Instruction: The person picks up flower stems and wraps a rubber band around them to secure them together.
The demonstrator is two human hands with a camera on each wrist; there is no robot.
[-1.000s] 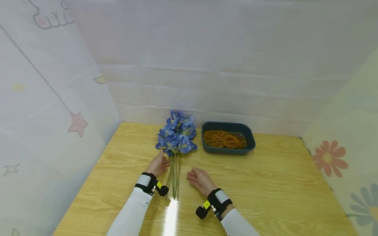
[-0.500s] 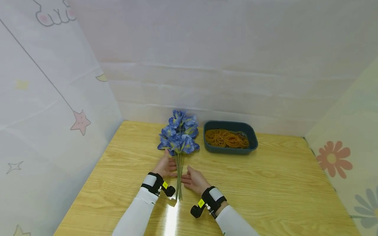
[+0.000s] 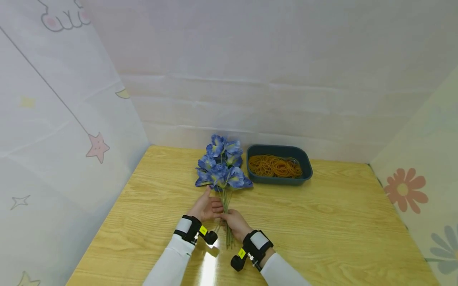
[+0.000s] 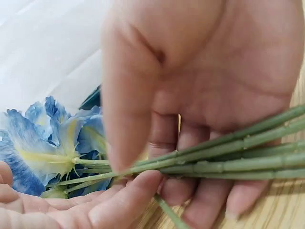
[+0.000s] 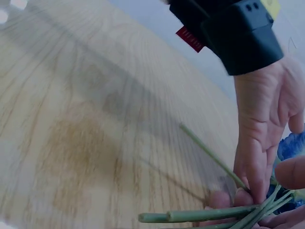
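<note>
1. Judged to be mid-gather: loose stems pulled into one bunch on the table, flowers pointing away from the fingers, toward the far wall.
2. Judged for the next move: a firm one-handed hold on the bunch, freeing the other hand; rubber bands lay in a tray beyond and to the right of the fingertips, well apart from them.
3. Left hand: fingers curled under the stems, thumb over the top, loosely cupping rather than clenched; stems ran across the palm side, touching the fingers.
4. Right hand: fingers bent around the stems from the opposite side, fingertips meeting those of the left hand.
5. One stray stem stuck out apart from the bunch, just beside the left palm, not caught by either hand.
6. Cut ends projected past the fingers toward the wrists, resting on or just above the wood; cannot tell which.
</note>
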